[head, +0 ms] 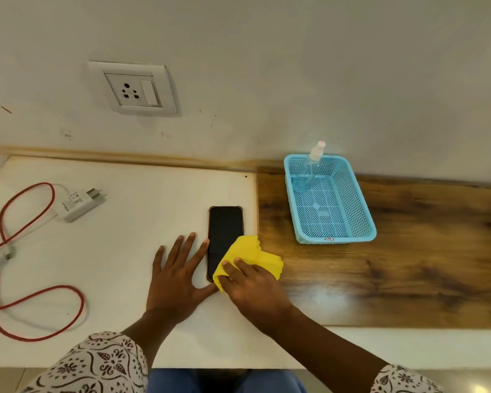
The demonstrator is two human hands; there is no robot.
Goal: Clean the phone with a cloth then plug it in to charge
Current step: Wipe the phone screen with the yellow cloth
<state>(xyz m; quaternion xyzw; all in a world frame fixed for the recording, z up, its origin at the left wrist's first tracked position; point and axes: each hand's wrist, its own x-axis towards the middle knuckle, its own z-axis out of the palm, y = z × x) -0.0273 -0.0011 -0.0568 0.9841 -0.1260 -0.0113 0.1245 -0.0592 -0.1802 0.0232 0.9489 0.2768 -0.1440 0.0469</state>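
Patterned sleeves [97, 361] sit nearest the lens, bare forearms reaching out over a white board [119, 279]. Far left on the board: red charging cable [37, 290] in loose loops, with a white adapter [78, 202] lying flat, prongs toward the wall. Wall socket [133, 90] above it, nothing plugged in. Left hand [176, 279] lies flat on the board, fingers spread, thumb along the lower left edge of the phone [225, 231], gripping nothing. Phone lies face up, screen dark, near the board's right edge. Right hand [253, 287] presses a yellow cloth [250, 253] onto the phone's lower end, fingers on top of the cloth; cloth covers the lower right corner and spills onto the wooden tabletop [408, 265]. Right of that, well apart: blue mesh basket [363, 205] on the wood, a clear spray bottle [309, 168] leaning in its far left corner.
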